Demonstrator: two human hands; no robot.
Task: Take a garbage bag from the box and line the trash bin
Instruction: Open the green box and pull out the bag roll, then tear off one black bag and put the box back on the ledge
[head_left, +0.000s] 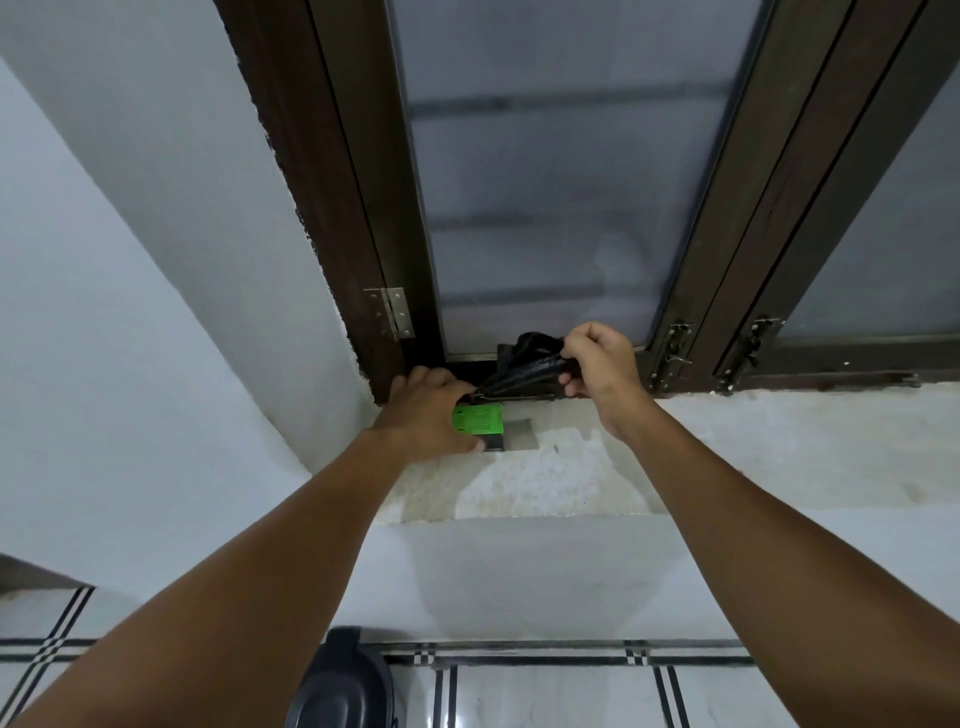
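A small green box (480, 419) of garbage bags rests on the window sill (753, 447), at its left end. My left hand (428, 410) is clamped over the box and holds it down. A black garbage bag (524, 364) stretches out of the box's top, up and to the right. My right hand (597, 364) is closed on the bag's far end, just in front of the window's lower frame. Far below, at the bottom edge of the view, the dark rounded trash bin (340, 680) stands on the floor, partly hidden by my left forearm.
A frosted window in a dark brown frame (691, 291) rises right behind the hands, with latches (675, 353) to the right. A white wall corner (156, 312) closes in on the left. White tiles with black stripes (571, 691) cover the floor.
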